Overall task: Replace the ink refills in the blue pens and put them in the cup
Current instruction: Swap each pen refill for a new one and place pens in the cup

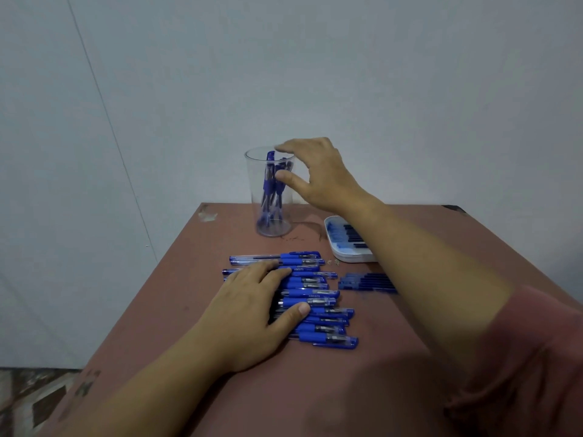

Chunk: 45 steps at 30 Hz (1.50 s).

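Note:
A clear plastic cup (270, 216) stands upright at the table's far edge with several blue pens inside. My right hand (318, 175) hovers at the cup's rim, fingers spread and relaxed, holding nothing. A row of several blue pens (318, 298) lies side by side in the middle of the table. My left hand (252, 307) rests flat on the left part of that row, its thumb lying across one pen. Loose blue refills (367, 282) lie to the right of the row.
A white tray (344, 253) holding more refills sits at the back right, partly hidden by my right forearm. The reddish-brown table (189, 279) stands against a pale wall; its left edge drops to a patterned floor (28, 402).

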### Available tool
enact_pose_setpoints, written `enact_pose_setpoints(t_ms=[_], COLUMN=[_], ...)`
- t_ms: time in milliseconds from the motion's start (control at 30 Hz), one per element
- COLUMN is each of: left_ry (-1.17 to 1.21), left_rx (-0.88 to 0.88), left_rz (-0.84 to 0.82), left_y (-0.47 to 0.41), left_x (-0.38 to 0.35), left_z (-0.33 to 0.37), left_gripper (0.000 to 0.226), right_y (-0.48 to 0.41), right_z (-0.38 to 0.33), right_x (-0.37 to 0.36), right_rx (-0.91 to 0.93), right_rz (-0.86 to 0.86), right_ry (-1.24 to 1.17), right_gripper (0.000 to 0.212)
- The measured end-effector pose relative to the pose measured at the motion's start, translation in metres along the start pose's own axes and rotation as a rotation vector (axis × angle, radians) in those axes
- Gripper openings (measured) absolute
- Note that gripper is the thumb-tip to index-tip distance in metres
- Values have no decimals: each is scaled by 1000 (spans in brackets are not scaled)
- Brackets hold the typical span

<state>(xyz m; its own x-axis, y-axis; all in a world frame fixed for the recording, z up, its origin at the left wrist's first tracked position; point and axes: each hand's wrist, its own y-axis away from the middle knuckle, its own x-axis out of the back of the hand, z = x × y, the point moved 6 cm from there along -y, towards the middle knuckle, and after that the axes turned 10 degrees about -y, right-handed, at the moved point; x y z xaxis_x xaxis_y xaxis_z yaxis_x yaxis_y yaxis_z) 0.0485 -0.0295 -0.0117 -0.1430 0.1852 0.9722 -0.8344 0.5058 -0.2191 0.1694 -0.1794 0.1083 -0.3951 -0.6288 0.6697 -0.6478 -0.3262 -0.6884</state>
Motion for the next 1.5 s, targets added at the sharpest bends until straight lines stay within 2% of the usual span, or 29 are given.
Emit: enact_pose_setpoints(t_ms=[133,267,333,633,767,900,1133,1200,1300,1400,1500], left_ry=[6,11,7,4,16,32,-67,-108,-169,-149,-86], left_rx=[2,1,0,5,-1,-24,-216,-294,-383,-403,-403], left_rz=[-3,0,3,17,21,66,489,492,466,432,463], left_y=[0,-1,-1,-1,0,0,-1,-9,-23,-33,-34], left_x=[1,-1,-1,1,3,9,56,61,58,51,45], left_z=[0,-1,-1,1,2,3,21,30,44,52,53], left_gripper=[90,89,89,88,88,83,45,44,46,44,35], right_y=[20,66,84,100,96,91,125,143,165,176,180], right_z=[3,7,5,7,4,-5,-30,-32,-30,-23,-21], right_x=[19,15,8,-19,-20,-2,65,72,67,61,52], right_rx=[-63,-189,-207,-236,-230,-245,-412,-458,-573,-650,-681], right_rz=[-10,-307,-399,-476,-429,-312,-145,-93,-26,51,58], right_ry=[-17,-48,-53,107,98,17,-191,-240,-465,-622,-715], right_gripper=[39,26,23,25,22,21,13,11,10,10,8])
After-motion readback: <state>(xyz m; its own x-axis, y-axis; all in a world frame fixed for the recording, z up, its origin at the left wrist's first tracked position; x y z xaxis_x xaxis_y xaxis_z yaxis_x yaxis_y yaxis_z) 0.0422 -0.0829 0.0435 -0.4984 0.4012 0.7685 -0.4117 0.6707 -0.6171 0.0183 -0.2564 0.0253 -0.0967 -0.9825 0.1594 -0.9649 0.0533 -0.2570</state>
